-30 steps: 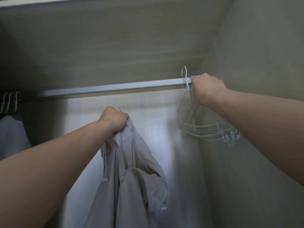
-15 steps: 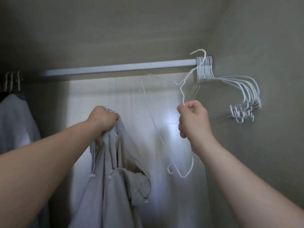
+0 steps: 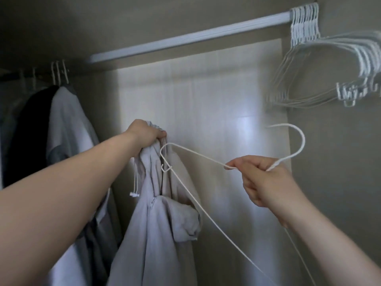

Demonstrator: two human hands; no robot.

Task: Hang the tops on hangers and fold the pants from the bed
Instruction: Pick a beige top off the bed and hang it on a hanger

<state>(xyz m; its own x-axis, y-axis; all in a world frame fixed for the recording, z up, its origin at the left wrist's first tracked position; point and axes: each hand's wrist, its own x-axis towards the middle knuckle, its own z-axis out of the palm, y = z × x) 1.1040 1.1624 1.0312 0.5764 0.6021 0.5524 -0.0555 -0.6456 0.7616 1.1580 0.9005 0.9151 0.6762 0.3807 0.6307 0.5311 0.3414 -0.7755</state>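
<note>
Inside a wardrobe, my left hand (image 3: 147, 134) grips the bunched top of a light grey zip-up hooded jacket (image 3: 158, 234), which hangs down from it with a drawstring dangling at its left. My right hand (image 3: 261, 180) holds a white wire hanger (image 3: 198, 155) by its neck, hook pointing up to the right. The hanger's left shoulder end reaches the jacket's collar, just under my left hand. Its bottom wire runs down to the lower right.
A pale clothes rail (image 3: 185, 39) crosses the top. Several bare white hangers (image 3: 321, 65) bunch at its right end by the wardrobe's side wall. At the left, a white-and-grey top (image 3: 66, 129) and a dark garment (image 3: 31, 124) hang on the rail.
My right hand has pulled one hanger off the rail and brought it down and left, its end now at the jacket collar. The view has dropped lower and shifted left.
</note>
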